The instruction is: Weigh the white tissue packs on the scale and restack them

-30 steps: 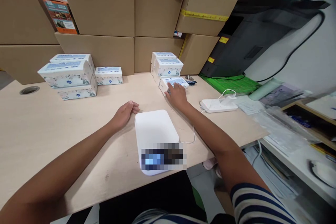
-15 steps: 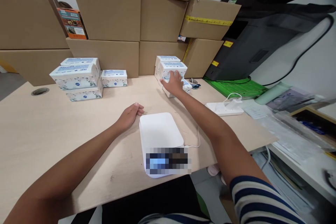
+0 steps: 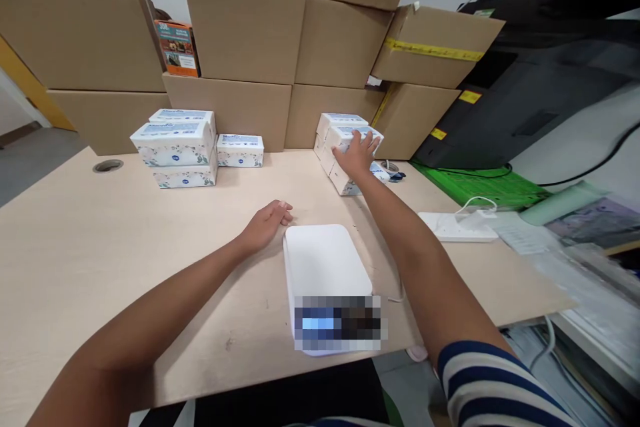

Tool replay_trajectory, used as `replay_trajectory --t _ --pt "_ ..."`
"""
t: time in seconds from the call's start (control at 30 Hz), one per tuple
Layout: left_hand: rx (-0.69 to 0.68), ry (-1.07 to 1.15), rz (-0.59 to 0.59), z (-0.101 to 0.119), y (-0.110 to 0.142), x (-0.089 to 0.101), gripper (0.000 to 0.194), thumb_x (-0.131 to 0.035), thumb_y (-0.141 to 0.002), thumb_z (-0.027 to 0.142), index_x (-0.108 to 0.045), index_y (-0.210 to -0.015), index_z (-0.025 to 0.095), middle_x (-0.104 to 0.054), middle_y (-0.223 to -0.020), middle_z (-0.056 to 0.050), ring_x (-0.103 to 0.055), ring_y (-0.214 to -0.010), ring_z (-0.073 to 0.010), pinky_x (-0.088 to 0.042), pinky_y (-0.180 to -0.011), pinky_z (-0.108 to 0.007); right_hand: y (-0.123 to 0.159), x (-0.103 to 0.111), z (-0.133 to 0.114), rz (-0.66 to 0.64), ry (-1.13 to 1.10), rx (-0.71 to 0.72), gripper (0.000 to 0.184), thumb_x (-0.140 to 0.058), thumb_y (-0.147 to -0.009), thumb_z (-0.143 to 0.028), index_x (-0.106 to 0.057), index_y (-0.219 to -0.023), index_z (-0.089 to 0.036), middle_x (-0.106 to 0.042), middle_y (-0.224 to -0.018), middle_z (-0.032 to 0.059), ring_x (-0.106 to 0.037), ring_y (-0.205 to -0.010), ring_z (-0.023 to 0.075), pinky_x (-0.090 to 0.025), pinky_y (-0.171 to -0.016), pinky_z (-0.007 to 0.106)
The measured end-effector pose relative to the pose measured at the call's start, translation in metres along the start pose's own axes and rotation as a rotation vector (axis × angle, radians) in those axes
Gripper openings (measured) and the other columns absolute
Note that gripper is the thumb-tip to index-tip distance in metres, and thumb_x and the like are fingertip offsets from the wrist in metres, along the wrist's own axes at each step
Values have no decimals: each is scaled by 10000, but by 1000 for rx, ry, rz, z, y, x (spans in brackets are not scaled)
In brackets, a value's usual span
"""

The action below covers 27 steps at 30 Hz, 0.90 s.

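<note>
My right hand (image 3: 356,153) grips the upper front tissue pack (image 3: 345,138) of the right-hand stack, thumb at its left side and fingers spread over its top. Other packs of that stack lie behind and below, partly hidden by the hand. My left hand (image 3: 267,223) rests on its side on the table, fingers loosely bent and holding nothing. Just right of it lies a flat white device (image 3: 325,257) with a pixelated front panel. Farther left stand another stack of tissue packs (image 3: 175,143) and a single tissue pack (image 3: 240,151) beside it.
Cardboard boxes (image 3: 240,27) form a wall behind the table (image 3: 200,213). On the right are a white power strip (image 3: 460,227), a green mat (image 3: 480,183) and a large dark printer (image 3: 525,87). A round cable hole (image 3: 108,165) is at the table's left.
The view has swung left, so things appear farther right. My right hand remains at the right-hand stack, whose front packs look slightly shifted. My left hand stays by the white device.
</note>
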<state>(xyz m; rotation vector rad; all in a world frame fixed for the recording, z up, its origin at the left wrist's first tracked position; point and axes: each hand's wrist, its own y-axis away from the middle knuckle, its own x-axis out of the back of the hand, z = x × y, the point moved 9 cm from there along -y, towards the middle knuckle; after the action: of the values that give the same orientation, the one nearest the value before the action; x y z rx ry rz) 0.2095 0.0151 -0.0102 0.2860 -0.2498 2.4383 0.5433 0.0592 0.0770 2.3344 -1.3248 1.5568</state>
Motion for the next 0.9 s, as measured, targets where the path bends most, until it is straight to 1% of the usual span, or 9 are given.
replay_trajectory --t 0.23,0.37,0.57,0.63,0.7,0.77,0.8,0.83,0.9 --pt "19 -23 -13 3 3 -2 685 -404 -1039 798 -682 -1201 193 -776 -1166 -128 -715 -1077 -263 -537 -1118 -464 -1 -1 4 24 9 -13 833 -708 -923 -471 -378 -1654 -248 -127 -1863 235 -65 -1738 489 -392 -1246 801" --pt "18 -13 -12 5 4 -3 686 -410 -1038 804 -684 -1189 194 -779 -1161 -120 -715 -1076 -262 -543 -1111 -462 1 -1 7 24 -7 -14 848 -694 -931 -493 -371 -1674 -246 -127 -1864 233 -63 -1732 515 -401 -1234 807" --pt "16 -31 -12 4 4 -4 677 -398 -1049 792 -691 -1175 195 -789 -1146 -109 -726 -1062 -254 -555 -1085 -441 3 -5 8 19 -70 36 870 -669 -940 -526 -358 -1689 -212 -79 -1858 273 -22 -1722 552 -400 -1181 856" --pt "16 -31 -11 3 4 -5 647 -400 -1062 766 -692 -1167 198 -792 -1143 -104 -729 -1050 -249 -559 -1075 -432 4 -5 8 19 -63 35 869 -660 -945 -521 -354 -1696 -209 -87 -1858 275 -27 -1727 549 -371 -1199 864" --pt "19 -22 -10 3 4 -5 610 -403 -1074 727 -689 -1162 194 -793 -1145 -103 -731 -1044 -244 -558 -1073 -423 8 -2 7 27 -34 22 856 -647 -952 -514 -360 -1693 -196 -111 -1854 283 -40 -1733 544 -292 -1234 887" --pt "25 -11 -6 3 5 -6 576 -396 -1086 679 -683 -1153 185 -791 -1146 -109 -730 -1042 -241 -556 -1069 -416 14 5 -2 60 -13 23 856 -629 -960 -522 -355 -1692 -173 -107 -1853 298 -24 -1738 542 -201 -1250 909" --pt "27 -7 -6 4 6 -6 565 -388 -1091 660 -680 -1146 180 -790 -1146 -113 -728 -1042 -240 -554 -1066 -412 19 8 -12 84 -9 54 862 -616 -967 -528 -341 -1697 -163 -95 -1856 298 -10 -1742 534 -176 -1262 903" --pt "29 -5 -9 4 8 -7 557 -383 -1093 649 -677 -1136 177 -789 -1145 -117 -727 -1040 -239 -552 -1060 -410 25 11 -28 106 -10 117 864 -599 -978 -534 -325 -1706 -156 -86 -1862 289 -5 -1747 517 -169 -1284 878" --pt "37 -7 -18 4 10 -9 544 -389 -1092 644 -670 -1112 178 -789 -1140 -118 -727 -1032 -238 -550 -1044 -406 41 11 -74 100 -26 348 828 -542 -1019 -540 -318 -1718 -156 -141 -1866 251 -68 -1757 457 -197 -1348 775"
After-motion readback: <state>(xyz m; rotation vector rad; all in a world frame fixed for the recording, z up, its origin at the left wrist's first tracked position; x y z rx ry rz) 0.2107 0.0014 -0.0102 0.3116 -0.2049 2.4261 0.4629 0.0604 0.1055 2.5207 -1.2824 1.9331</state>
